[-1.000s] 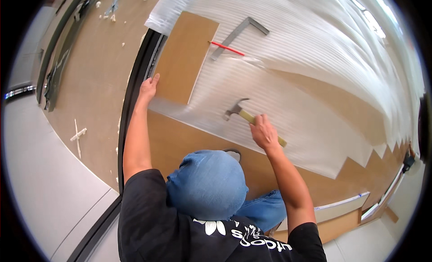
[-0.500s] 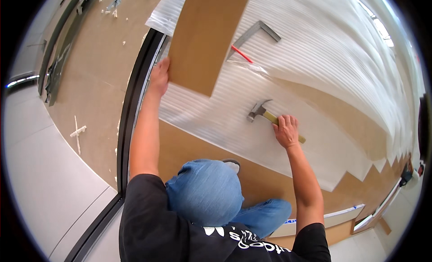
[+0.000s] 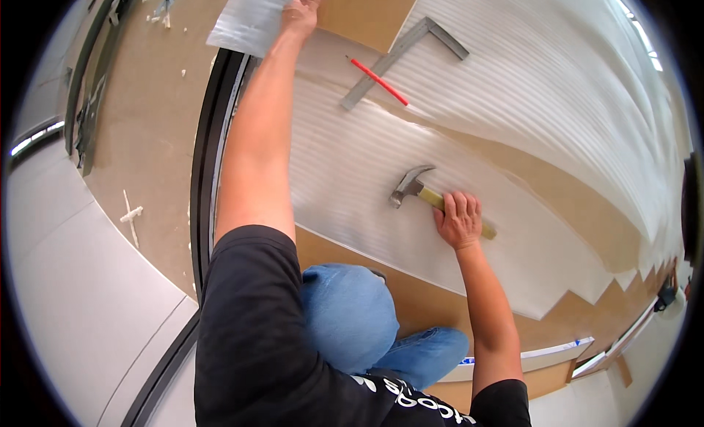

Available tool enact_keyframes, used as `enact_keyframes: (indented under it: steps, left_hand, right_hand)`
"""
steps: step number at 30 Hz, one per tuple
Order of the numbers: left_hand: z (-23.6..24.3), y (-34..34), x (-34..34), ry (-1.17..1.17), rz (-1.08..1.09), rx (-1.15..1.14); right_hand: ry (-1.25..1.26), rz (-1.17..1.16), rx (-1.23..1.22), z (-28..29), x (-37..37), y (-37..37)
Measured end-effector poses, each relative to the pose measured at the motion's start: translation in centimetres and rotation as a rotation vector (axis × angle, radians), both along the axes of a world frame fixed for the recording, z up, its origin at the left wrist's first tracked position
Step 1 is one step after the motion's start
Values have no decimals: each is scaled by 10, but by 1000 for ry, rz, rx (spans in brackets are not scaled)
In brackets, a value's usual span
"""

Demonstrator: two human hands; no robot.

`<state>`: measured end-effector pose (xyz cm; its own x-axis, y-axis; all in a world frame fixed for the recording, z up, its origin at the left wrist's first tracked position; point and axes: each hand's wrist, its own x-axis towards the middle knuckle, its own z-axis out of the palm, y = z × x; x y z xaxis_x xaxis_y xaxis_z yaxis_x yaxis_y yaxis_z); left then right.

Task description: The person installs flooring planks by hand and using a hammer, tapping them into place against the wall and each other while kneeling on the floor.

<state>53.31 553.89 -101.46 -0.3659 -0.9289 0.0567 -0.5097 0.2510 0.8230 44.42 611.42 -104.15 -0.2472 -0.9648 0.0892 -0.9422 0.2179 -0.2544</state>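
My left hand (image 3: 301, 15) reaches far forward, its fingers closed on the left edge of a brown wooden plank (image 3: 370, 15) that runs out of the picture at the top. My right hand (image 3: 460, 220) is wrapped round the yellowish handle of a claw hammer (image 3: 412, 186), which is low over the white foam sheet, its head pointing left. I cannot tell whether the hammer rests on the sheet. Between the hands, a red pencil (image 3: 378, 81) lies across one leg of a grey metal square (image 3: 400, 56).
White ribbed foam underlay (image 3: 528, 82) spreads to the right, rippled over the brown surface. Laid wooden flooring (image 3: 425, 284) with a stepped edge runs past my knees. A black frame track (image 3: 209, 163) borders the left side; beyond it lies a white cross-shaped piece (image 3: 132, 216).
My left hand and the plank have moved away from me, uncovering more of the metal square and pencil. My right hand has shifted slightly left and nearer with the hammer.
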Motion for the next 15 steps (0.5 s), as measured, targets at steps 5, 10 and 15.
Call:
enact_keyframes:
  steps: [5,10,15]
  left_hand:
    - [-25,101,83,-373,-199,-564]
    - [-33,157,172,-662,-195,-573]
    - [-47,144,153,-693,-181,-469]
  right_hand:
    - [37,-28,9,-1,-15,17]
    - [0,-3,5,-1,-3,5]
    - [0,-43,36,0,-10,13]
